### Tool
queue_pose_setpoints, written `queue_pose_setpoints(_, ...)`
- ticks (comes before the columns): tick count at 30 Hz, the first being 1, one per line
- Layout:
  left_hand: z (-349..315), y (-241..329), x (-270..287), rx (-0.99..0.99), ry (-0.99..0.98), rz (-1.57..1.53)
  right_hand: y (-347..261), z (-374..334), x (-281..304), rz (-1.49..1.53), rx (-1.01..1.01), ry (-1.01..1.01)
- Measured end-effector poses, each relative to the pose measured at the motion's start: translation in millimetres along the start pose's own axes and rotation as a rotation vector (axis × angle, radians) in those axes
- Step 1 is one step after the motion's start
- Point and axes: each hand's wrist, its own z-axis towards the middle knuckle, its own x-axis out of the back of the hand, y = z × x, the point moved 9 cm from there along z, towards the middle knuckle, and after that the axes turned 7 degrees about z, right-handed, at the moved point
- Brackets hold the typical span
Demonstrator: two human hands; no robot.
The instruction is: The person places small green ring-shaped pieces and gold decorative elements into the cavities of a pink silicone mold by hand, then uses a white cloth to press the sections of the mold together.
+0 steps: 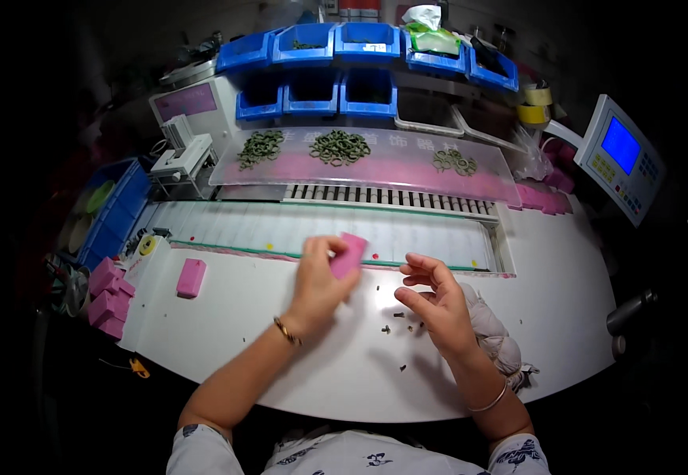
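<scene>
On the white table (280, 348), your left hand (320, 281) pinches a pink block (349, 255) between thumb and fingertips, raised above the tabletop. Your right hand (435, 305), just right of the block, has its fingers loosely curled, empty, over small dark screws (399, 317). Behind the block, blue bins (367, 91); contents unclear.

Tiny dark parts (401, 325) by the right hand (435, 305), too small to identify.

**One head camera, looking down on the bench**

A single wide fisheye view from the person's head looks forward and down, close over the white table (518, 317). Forearms enter from the lower edge. Blue bins (367, 39) sit far at top; straight edges bend near the rim.
</scene>
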Motion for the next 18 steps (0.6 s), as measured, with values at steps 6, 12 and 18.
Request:
queue_pose_setpoints(6, 49, -44, 7, -0.007, 0.061, 0.351, 2, 0, -4, 0.029, -0.031, -0.013)
queue_pose_setpoints(12, 64, -57, 17, 0.033, 0.063, 0.442, 6, -2, -6, 0.053, -0.04, -0.016)
queue_pose_setpoints(18, 18, -69, 120, 0.106, 0.314, 0.836, -6, -8, 3, 0.007, -0.017, 0.012)
